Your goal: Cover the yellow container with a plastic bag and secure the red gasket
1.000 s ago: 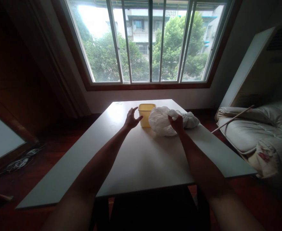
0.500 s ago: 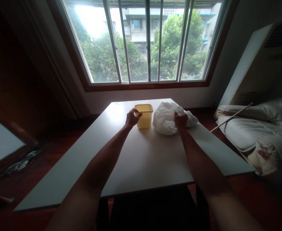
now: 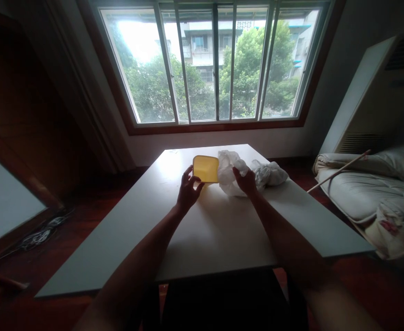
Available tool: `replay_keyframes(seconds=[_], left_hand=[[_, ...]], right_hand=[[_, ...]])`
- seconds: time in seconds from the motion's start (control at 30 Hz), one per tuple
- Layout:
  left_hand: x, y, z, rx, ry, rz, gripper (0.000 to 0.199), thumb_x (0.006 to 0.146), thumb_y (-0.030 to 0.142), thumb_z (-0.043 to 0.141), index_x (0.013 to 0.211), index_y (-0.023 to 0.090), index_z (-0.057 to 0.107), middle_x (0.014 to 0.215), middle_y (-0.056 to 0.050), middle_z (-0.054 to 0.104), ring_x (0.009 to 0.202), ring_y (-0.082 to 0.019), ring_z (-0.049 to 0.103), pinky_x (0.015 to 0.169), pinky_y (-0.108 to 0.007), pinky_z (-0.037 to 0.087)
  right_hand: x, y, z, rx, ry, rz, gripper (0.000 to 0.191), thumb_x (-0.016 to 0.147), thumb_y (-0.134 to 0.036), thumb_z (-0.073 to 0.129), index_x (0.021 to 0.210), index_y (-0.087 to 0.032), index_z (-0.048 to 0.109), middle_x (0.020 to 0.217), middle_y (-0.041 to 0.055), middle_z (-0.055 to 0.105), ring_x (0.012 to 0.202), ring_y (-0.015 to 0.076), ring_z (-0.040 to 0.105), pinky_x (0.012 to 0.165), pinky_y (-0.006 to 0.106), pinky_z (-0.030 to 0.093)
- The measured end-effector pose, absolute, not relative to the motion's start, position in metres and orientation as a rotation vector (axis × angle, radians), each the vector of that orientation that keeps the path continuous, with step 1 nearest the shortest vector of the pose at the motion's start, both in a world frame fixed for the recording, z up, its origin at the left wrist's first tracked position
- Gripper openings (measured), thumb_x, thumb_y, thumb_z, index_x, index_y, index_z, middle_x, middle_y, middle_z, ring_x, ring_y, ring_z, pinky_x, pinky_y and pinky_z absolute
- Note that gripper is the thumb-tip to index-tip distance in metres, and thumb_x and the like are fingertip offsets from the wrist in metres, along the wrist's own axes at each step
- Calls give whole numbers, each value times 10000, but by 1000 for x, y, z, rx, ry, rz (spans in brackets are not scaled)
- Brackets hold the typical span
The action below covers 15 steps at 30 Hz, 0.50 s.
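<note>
A yellow plastic container is tipped so that its open mouth faces me. My left hand grips its left rim, thumb and fingers closed on the edge. Just right of the container, a crumpled white plastic bag touches or nearly touches its side. My right hand is closed on a bunched part of this bag. Farther right, another crumpled part or a second plastic bag lies on the white table; I cannot tell whether the two are joined. The inside of the bag is hidden.
A window stands beyond the table's far edge. To the right are a pale cushioned seat with a thin stick across it and a tall white appliance. Cables lie on the floor at the left.
My left hand has tilted the yellow container from upright so its mouth faces me. My right hand has moved left with the bunched bag, closer to the container.
</note>
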State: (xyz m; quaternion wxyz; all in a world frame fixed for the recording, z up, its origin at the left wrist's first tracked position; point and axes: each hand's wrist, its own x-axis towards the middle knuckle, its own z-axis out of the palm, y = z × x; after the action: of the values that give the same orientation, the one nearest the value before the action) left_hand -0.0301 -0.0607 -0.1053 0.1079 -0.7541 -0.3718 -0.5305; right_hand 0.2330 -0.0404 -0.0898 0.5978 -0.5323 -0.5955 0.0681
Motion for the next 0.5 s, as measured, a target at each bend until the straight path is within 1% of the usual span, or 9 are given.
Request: replay_keyframes(seconds=[0.1, 0.17, 0.23, 0.3, 0.4, 0.5], left_hand=[[-27, -69, -108, -2269, -1014, -1513, 102, 907, 253, 671, 907, 184, 595, 1499, -167, 433, 1429, -329, 430, 1013, -546, 549], [-24, -73, -108, -2287, -949, -1490, 96, 908, 243, 674, 914, 181, 601, 1495, -164, 434, 1429, -328, 427, 1004, -530, 561], [-21, -77, -108, -2291, -915, -1474, 97, 906, 242, 680, 933, 183, 607, 1495, -159, 434, 1416, -327, 440, 989, -520, 572], [-18, -80, -107, -2296, -908, -1461, 123, 905, 252, 683, 986, 194, 611, 1488, -156, 441, 1397, -331, 459, 966, -525, 584], [-15, -84, -105, -2315, -895, -1453, 283, 905, 294, 690, 1157, 223, 583, 1447, -163, 476, 1370, -334, 487, 980, -551, 572], [-15, -84, -102, -2356, -866, -1427, 551, 894, 378, 704, 1375, 257, 467, 1434, -173, 490, 1375, -336, 485, 1046, -567, 522]], right_hand=[[216, -51, -90, -1216, -1475, 290, 493, 874, -594, 581, 1037, -143, 699, 980, 159, 757, 933, 305, 715, 814, 395, 560], [208, -55, -91, -1225, -1527, 345, 533, 843, -625, 614, 1054, -141, 689, 975, 159, 752, 938, 313, 712, 810, 404, 562], [204, -56, -95, -1235, -1555, 362, 559, 803, -622, 661, 1091, -143, 671, 993, 159, 747, 962, 320, 706, 822, 414, 564], [202, -54, -99, -1243, -1537, 361, 565, 779, -575, 693, 1145, -148, 642, 1040, 160, 739, 984, 318, 699, 840, 424, 566], [205, -46, -107, -1239, -1487, 332, 553, 759, -456, 701, 1205, -148, 593, 1133, 171, 717, 1023, 316, 686, 888, 449, 561], [211, -38, -113, -1224, -1498, 286, 502, 756, -368, 662, 1201, -151, 580, 1166, 179, 703, 1046, 315, 678, 928, 461, 549]])
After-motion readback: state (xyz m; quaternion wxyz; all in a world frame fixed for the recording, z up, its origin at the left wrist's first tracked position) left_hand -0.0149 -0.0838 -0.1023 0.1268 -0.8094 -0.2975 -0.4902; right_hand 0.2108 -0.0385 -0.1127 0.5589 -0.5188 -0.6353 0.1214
